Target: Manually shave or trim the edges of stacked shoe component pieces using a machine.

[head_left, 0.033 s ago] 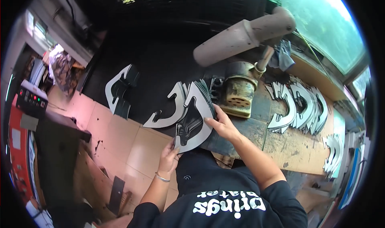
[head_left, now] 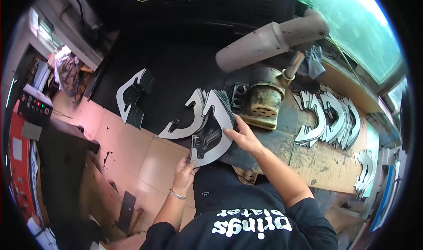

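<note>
Both hands grip a thick stack of curved cut pieces [head_left: 215, 151], white on top with dark layered edges. My left hand [head_left: 184, 174] closes on its lower left end, thumb on the white face. On the right side, my right hand [head_left: 245, 136] holds the outer curve, thumb on top and fingers around the edge. Just left of the held stack, another stack of curved pieces [head_left: 188, 130] lies on the black surface [head_left: 176, 74], its right side partly covered. An angular white-topped stack [head_left: 123, 98] with dark sides sits farther left.
A grey machine arm [head_left: 251, 47] hangs over the far side, above a worn cylindrical metal base [head_left: 266, 98]. More curved stacks [head_left: 315, 126] lie on the wooden board [head_left: 326, 162] at right. A control box [head_left: 35, 102] with lit buttons stands at far left.
The view has shifted very slightly. Both hands keep the same hold on the stack.
</note>
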Available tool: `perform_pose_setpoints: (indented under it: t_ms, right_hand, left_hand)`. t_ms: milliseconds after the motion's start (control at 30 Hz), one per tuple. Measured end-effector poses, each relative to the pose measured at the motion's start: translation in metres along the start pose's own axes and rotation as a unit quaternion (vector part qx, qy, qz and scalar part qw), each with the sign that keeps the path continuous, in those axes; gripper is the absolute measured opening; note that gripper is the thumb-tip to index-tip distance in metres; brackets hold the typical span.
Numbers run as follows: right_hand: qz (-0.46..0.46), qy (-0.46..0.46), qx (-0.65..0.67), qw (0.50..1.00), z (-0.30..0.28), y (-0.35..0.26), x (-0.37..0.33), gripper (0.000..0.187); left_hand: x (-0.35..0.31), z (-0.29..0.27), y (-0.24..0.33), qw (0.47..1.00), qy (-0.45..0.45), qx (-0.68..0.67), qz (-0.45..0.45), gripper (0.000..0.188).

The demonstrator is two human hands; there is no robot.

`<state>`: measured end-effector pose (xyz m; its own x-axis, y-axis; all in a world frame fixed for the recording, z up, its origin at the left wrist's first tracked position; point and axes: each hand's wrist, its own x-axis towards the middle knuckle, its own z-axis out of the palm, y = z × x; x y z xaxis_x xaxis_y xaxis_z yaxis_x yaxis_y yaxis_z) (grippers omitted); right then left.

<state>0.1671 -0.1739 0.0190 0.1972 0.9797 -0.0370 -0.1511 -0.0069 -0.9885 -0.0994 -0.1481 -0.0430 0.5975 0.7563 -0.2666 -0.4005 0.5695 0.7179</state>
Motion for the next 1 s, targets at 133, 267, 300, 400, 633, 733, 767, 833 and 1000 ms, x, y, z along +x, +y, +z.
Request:
perform_pose_setpoints:
  t_ms: [133, 267, 300, 400, 633, 733, 767, 833, 1000]
  right_hand:
    - [0.002, -0.032, 0.023, 0.999, 0.030, -0.008, 0.025, 0.066]
    - [-0.017, 0.020, 0.139, 0.990, 0.069, 0.007, 0.057, 0.055]
    - [0.014, 0.057, 0.148, 0.987, 0.077, 0.023, 0.066, 0.053]
    - [0.225, 0.062, 0.136, 0.963, 0.094, 0.074, 0.079, 0.058]
    - [0.188, 0.102, 0.054, 0.975, 0.089, 0.094, 0.088, 0.054]
    - [0.218, 0.115, 0.017, 0.969, 0.090, 0.072, 0.083, 0.055]
    - [0.208, 0.109, 0.016, 0.972, 0.088, 0.080, 0.084, 0.059]
    - [0.187, 0.120, -0.058, 0.973, 0.089, 0.084, 0.087, 0.061]
    - [0.120, 0.137, -0.231, 0.956, 0.069, 0.085, 0.081, 0.070]
  left_hand:
    - [0.003, -0.020, 0.043, 0.995, 0.044, 0.063, 0.061, 0.052]
    - [0.029, -0.033, 0.113, 0.976, 0.083, 0.185, 0.082, 0.051]
    - [0.036, -0.034, 0.127, 0.975, 0.089, 0.198, 0.043, 0.051]
    - [0.057, -0.079, 0.139, 0.943, 0.137, 0.293, -0.075, 0.051]
    - [0.090, -0.083, 0.152, 0.931, 0.107, 0.338, -0.087, 0.051]
    - [0.095, -0.081, 0.161, 0.930, 0.096, 0.341, -0.096, 0.049]
    - [0.099, -0.081, 0.161, 0.919, 0.102, 0.363, -0.116, 0.050]
    - [0.106, -0.084, 0.159, 0.904, 0.104, 0.391, -0.136, 0.052]
    - [0.123, -0.042, 0.133, 0.517, -0.001, 0.845, 0.137, 0.066]
